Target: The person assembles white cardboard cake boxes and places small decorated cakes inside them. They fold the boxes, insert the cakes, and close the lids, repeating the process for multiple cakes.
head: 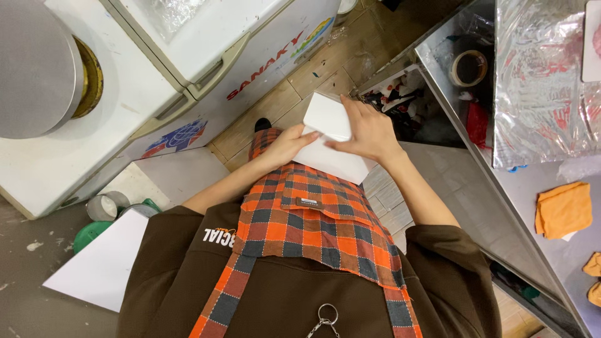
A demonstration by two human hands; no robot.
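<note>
A white folded cardboard box (327, 119) rests against my lap, above an orange and grey checked apron (313, 219). My left hand (287, 145) grips its lower left side, fingers on the white face. On the box's right side my right hand (366, 131) lies flat, thumb pressing the fold and fingers reaching up past the top edge. The lower half of the box (335, 164) angles toward me under both hands.
A white chest freezer (206, 56) stands at the left with a round grey lid (34, 69) beside it. To the right runs a steel counter (563, 250) with orange cloths (563, 209), a tape roll (469, 67) and crinkled plastic wrap. White flat sheets (103, 266) lie on the floor at lower left.
</note>
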